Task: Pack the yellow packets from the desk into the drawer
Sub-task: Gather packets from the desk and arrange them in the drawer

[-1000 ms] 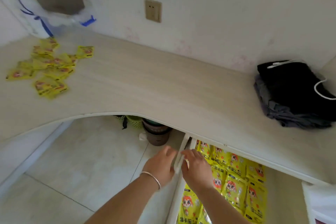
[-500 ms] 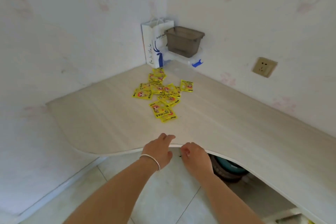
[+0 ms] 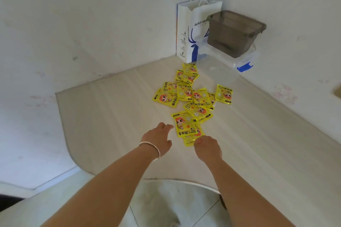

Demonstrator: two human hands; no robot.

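Several yellow packets [image 3: 191,96] with a cartoon face lie scattered on the pale wooden desk [image 3: 110,116], toward its back corner. The nearest packet [image 3: 185,125] lies over another packet [image 3: 189,142] just in front of my hands. My left hand [image 3: 158,138], with a silver bracelet on the wrist, reaches forward with straight fingers just left of the nearest packet and holds nothing. My right hand [image 3: 206,146] has loosely bent fingers at the near edge of the lower packet. The drawer is out of view.
A white and blue paper bag [image 3: 186,29] stands in the desk's back corner. Beside it a dark plastic box [image 3: 234,31] sits on clear containers [image 3: 243,61]. Walls close in behind the desk. The desk's curved front edge and tiled floor [image 3: 166,204] lie below my arms.
My view turned from the open drawer to the desk corner. Both hands left the drawer front, crossed the desk edge and reached forward to the nearest packets.
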